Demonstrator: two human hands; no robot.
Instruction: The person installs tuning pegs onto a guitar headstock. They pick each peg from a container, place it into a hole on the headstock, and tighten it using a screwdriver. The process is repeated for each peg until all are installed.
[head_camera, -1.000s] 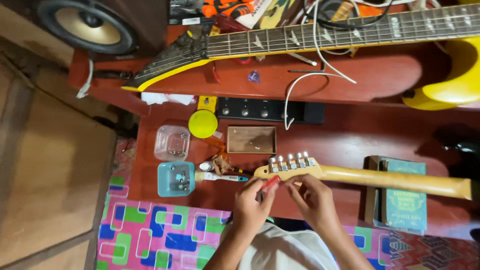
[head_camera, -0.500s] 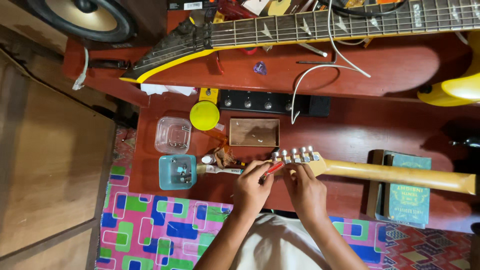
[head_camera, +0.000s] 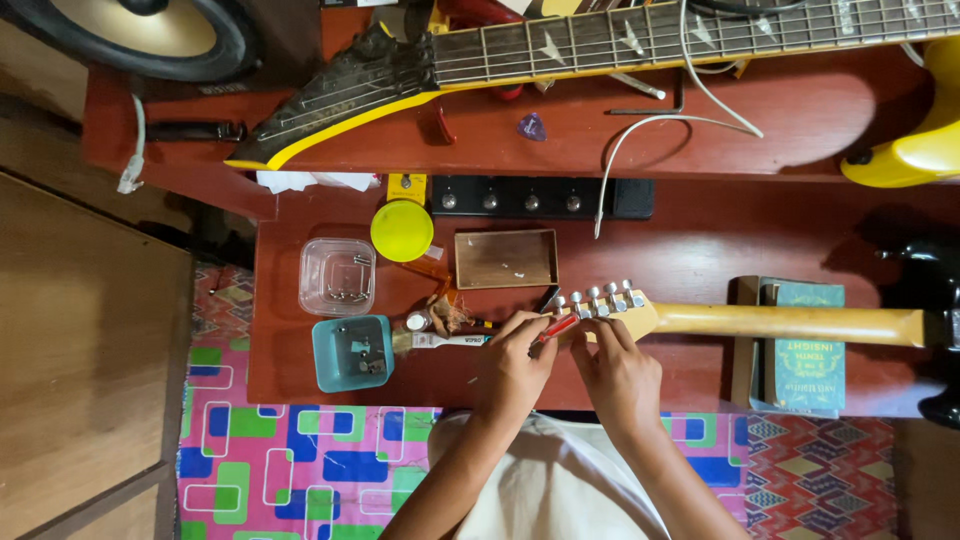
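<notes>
A pale wooden guitar neck (head_camera: 780, 322) lies across the red table (head_camera: 690, 250), its headstock (head_camera: 610, 312) with a row of silver tuners pointing left. My left hand (head_camera: 515, 365) grips a red-handled screwdriver (head_camera: 555, 328) whose tip meets the headstock's left end. My right hand (head_camera: 620, 372) rests against the headstock's near edge, fingers holding it steady. A white-handled brush (head_camera: 440, 341) lies just left of my left hand.
A clear tub of screws (head_camera: 338, 276), a teal tub (head_camera: 352, 352), a yellow lid (head_camera: 401, 230) and a shallow brown tray (head_camera: 506, 258) stand to the left. A green book (head_camera: 808, 360) props the neck. A black and yellow guitar (head_camera: 560, 50) and a black pedal bar (head_camera: 535, 198) lie behind.
Both hands stay at the headstock; the screwdriver has shifted slightly. The camera has drifted, so the table sits a little lower and more to the right in view.
</notes>
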